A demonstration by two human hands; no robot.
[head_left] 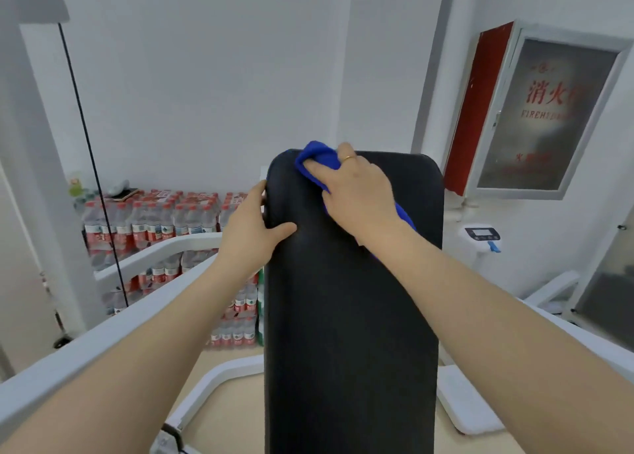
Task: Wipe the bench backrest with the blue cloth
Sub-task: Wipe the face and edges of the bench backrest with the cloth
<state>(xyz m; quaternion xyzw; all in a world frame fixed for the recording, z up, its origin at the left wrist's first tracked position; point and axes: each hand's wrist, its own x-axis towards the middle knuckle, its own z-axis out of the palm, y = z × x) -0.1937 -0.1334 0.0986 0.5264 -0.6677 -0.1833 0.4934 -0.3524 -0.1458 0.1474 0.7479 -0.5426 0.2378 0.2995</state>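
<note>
Cloth (pixel 317 160) on backrest (pixel 350 299) top; bottle packs (pixel 151 220) behind-left.

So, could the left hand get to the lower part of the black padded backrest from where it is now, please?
Probably yes. The left hand already grips the left edge of the black padded backrest near the top, and the pad below it lies bare; the right hand and blue cloth are higher up.

The cloth (pixel 317 160) is mostly covered by the right hand (pixel 358 192); only bunched ends are seen above and below it. The left hand (pixel 252 228) fingers are lost behind the backrest (pixel 350 316) edge. The backrest's bottom is cut off by the frame. Lettering on the cabinet (pixel 545 113) is blurred by glare, and the bottle (pixel 151 225) labels cannot be read
</note>
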